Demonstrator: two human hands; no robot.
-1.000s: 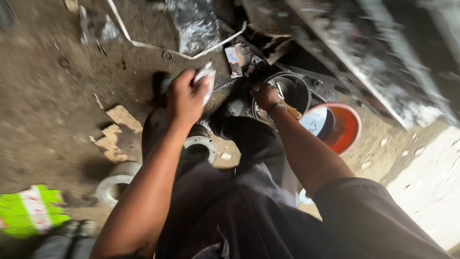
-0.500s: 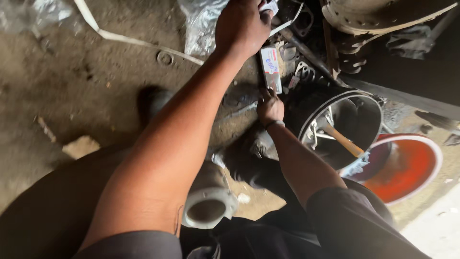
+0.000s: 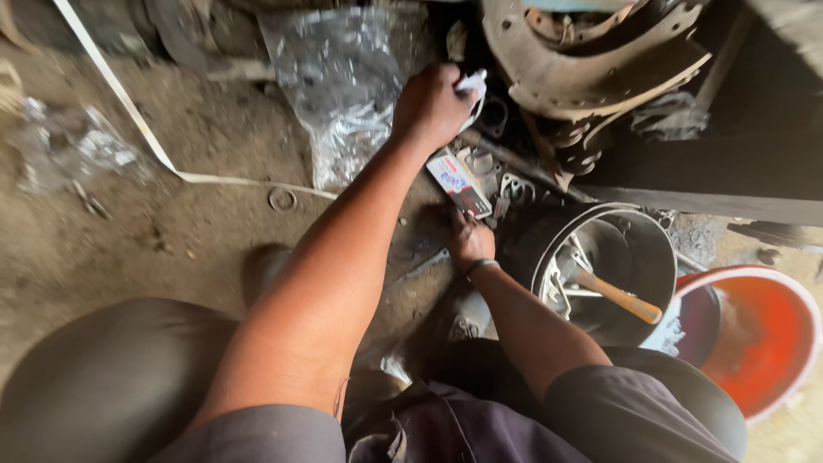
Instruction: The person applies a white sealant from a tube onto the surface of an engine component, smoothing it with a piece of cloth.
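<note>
since the two earlier head pictures the left hand (image 3: 433, 107) has gone up and away from the body, out along the dirt floor (image 3: 171, 240) toward the rusty brake assembly (image 3: 591, 69) at the top, and the arm now lies nearly straight. it carried the white rag (image 3: 472, 83) all the way. the right hand (image 3: 470, 240) has stayed low by the black pot (image 3: 634, 249), so the work looks to have shifted to the far end, at the brake parts, with the right hand steadying below.

head view, now: the left fingers are curled tight around the rag, a white corner poking out past the knuckles, just beside the lower lip of the brake assembly. the right hand is knuckles-up, fingers bent down against dark metal beside the pot's rim; whether they grip anything i cannot tell. between the two hands lies a small printed box (image 3: 460, 182). a wooden-handled tool (image 3: 617, 296) rests inside the pot, an orange bowl (image 3: 754, 343) sits at the right edge, and a clear plastic bag (image 3: 343, 94) lies left of the left hand.
</note>
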